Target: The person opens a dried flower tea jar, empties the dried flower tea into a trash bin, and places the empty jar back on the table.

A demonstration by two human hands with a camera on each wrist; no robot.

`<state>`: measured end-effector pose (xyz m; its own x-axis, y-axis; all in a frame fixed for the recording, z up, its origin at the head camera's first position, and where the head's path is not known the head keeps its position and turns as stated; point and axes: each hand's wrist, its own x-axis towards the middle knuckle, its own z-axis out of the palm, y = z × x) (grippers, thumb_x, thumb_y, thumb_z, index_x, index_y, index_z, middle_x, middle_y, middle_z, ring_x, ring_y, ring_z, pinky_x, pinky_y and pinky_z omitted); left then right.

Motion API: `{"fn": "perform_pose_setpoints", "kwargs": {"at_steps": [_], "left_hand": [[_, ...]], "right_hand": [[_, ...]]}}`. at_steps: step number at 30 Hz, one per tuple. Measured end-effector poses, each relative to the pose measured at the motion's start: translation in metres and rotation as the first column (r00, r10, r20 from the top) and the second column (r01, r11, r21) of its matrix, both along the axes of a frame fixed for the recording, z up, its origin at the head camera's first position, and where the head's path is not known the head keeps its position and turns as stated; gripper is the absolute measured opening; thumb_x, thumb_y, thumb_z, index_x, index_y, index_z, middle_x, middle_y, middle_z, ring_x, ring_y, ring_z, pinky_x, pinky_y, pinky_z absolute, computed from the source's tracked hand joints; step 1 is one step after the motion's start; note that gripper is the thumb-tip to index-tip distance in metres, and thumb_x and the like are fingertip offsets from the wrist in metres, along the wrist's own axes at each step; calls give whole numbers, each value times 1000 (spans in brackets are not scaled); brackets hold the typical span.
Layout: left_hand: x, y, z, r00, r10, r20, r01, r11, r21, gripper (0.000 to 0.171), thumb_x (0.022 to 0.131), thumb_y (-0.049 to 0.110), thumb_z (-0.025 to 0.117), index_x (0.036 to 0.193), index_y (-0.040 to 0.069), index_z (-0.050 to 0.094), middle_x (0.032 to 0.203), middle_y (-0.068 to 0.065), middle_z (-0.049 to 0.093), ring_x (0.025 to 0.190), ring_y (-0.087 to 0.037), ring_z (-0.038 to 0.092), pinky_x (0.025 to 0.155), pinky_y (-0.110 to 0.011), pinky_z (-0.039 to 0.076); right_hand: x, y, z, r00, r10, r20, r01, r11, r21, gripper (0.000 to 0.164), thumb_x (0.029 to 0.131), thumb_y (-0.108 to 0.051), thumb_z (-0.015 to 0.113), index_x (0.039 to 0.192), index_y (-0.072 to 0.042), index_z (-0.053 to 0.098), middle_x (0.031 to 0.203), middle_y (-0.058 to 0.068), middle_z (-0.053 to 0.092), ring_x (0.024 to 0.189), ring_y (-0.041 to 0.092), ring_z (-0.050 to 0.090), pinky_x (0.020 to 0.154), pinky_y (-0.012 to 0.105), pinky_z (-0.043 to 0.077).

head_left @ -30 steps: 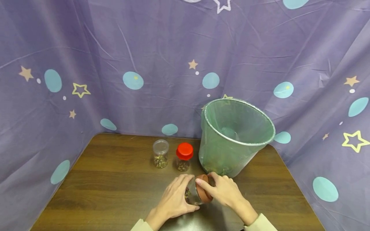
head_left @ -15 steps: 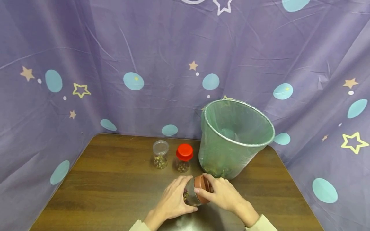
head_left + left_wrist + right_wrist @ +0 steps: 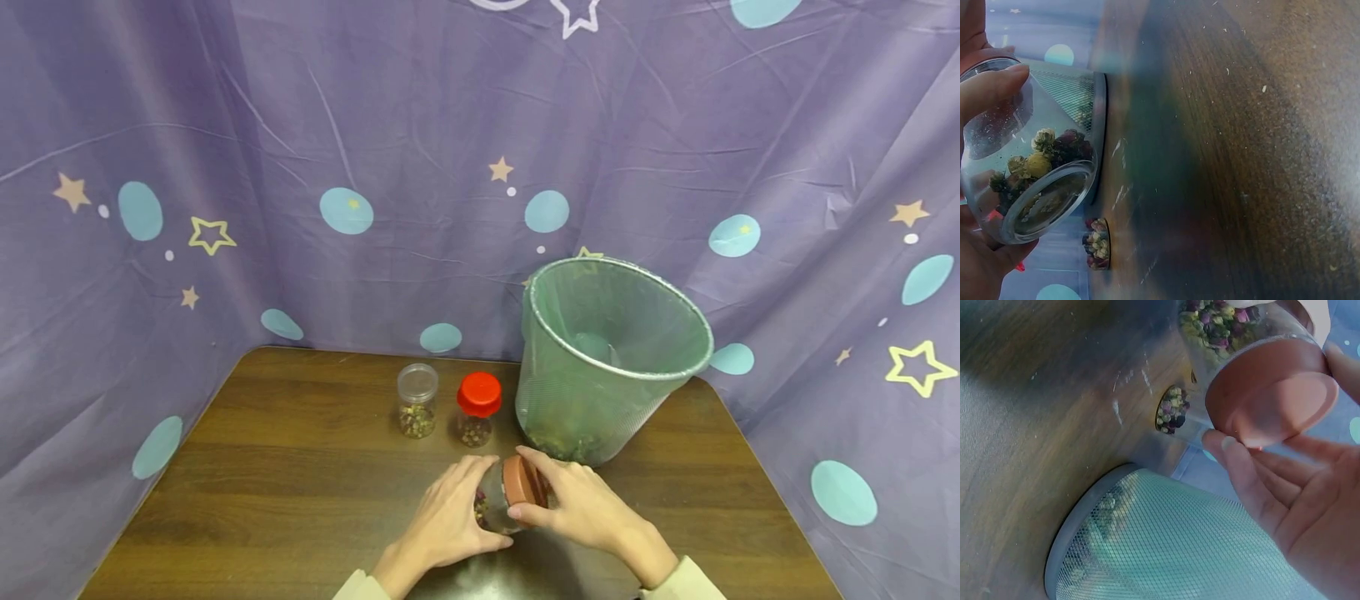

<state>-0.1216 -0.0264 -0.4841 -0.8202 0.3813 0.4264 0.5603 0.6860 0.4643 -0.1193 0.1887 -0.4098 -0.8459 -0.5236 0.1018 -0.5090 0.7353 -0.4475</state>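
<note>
My left hand (image 3: 450,517) grips a clear jar (image 3: 492,492) by its body, fingers and thumb wrapped round it. Dried flower buds (image 3: 1038,164) in yellow, white and dark purple lie inside, at the base end. The jar is tilted on its side, its base towards the left, in front of the other jars. A brown screw lid (image 3: 1266,381) sits on the mouth end, which faces right. My right hand (image 3: 588,507) holds that lid by its rim between thumb and fingers. Part of the jar is hidden behind both hands.
A green-lined mesh wastebasket (image 3: 577,400) with plant bits at its bottom stands behind my right hand. Beyond my left hand are a jar with a red lid (image 3: 479,393) and a clear-lidded jar (image 3: 417,404), both holding dried buds. A patterned curtain (image 3: 420,275) hangs behind the wooden table (image 3: 300,475).
The right thumb has moved down along the lid's edge while its fingers have shifted left over the top. The left hand keeps its hold, and the jar has moved slightly left.
</note>
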Motion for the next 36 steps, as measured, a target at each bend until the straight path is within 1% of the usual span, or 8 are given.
{"fn": "perform_pose_setpoints", "kwargs": {"at_steps": [4, 9, 13, 17, 21, 25, 31, 36], "left_hand": [[-1, 0, 0, 1000, -2, 3, 2, 1000, 24, 95, 53, 49, 91, 133, 11, 55, 124, 1, 62, 108, -14, 62, 86, -39, 56], [-3, 0, 0, 1000, -5, 0, 5, 1000, 26, 95, 53, 50, 91, 133, 11, 55, 124, 0, 62, 110, -16, 62, 88, -40, 56], [-3, 0, 0, 1000, -8, 9, 8, 999, 31, 94, 54, 50, 91, 132, 11, 55, 124, 1, 63, 109, -15, 63, 86, -40, 56], [-2, 1, -1, 1000, -9, 12, 9, 999, 33, 94, 53, 50, 91, 132, 12, 55, 122, 2, 63, 106, -13, 63, 85, -39, 56], [-2, 5, -2, 1000, -1, -11, 1, 1000, 17, 94, 52, 51, 91, 131, 13, 56, 121, 2, 63, 105, -14, 63, 85, -39, 56], [-3, 6, -3, 999, 16, -48, -17, 1000, -6, 94, 51, 50, 91, 130, 13, 56, 121, 1, 63, 102, -16, 63, 85, -38, 56], [-3, 7, -3, 998, 30, -52, -31, 999, -17, 94, 51, 51, 91, 130, 14, 56, 121, 1, 63, 102, -16, 63, 85, -38, 56], [-2, 7, -3, 998, 30, -63, -32, 999, -25, 95, 51, 52, 91, 130, 14, 56, 121, 1, 63, 103, -17, 63, 86, -39, 56]], "right_hand": [[1, 4, 1, 999, 39, -20, -40, 999, -19, 73, 84, -51, 72, 143, -16, 47, 123, 3, 67, 99, 13, 66, 79, 32, 56], [1, 6, 0, 999, 40, -19, -41, 999, -29, 76, 84, -54, 71, 146, -19, 44, 133, 4, 62, 111, 18, 65, 88, 39, 56], [-1, 6, -1, 997, -17, 77, 24, 994, -102, 73, 90, -55, 63, 149, -17, 40, 136, 5, 60, 119, 23, 62, 95, 44, 54], [-4, 3, -1, 977, -136, 163, 160, 976, -147, 59, 98, -49, 54, 146, -18, 43, 132, 9, 63, 118, 27, 64, 96, 48, 52], [-6, -2, -2, 964, -232, 131, 247, 962, -112, 51, 97, -52, 51, 133, -17, 58, 119, 7, 71, 110, 28, 68, 91, 47, 54], [-7, -5, -3, 949, -298, 106, 307, 947, -93, 51, 94, -59, 53, 120, -18, 67, 105, 2, 76, 97, 24, 72, 80, 40, 57], [-8, -7, -7, 946, -276, 170, 290, 954, -70, 63, 92, -61, 55, 127, -10, 62, 98, 8, 76, 75, 14, 71, 67, 31, 57], [-7, -7, -8, 954, -246, 171, 263, 961, -81, 64, 92, -60, 56, 128, -7, 60, 97, 8, 75, 74, 10, 70, 66, 27, 55]]}}
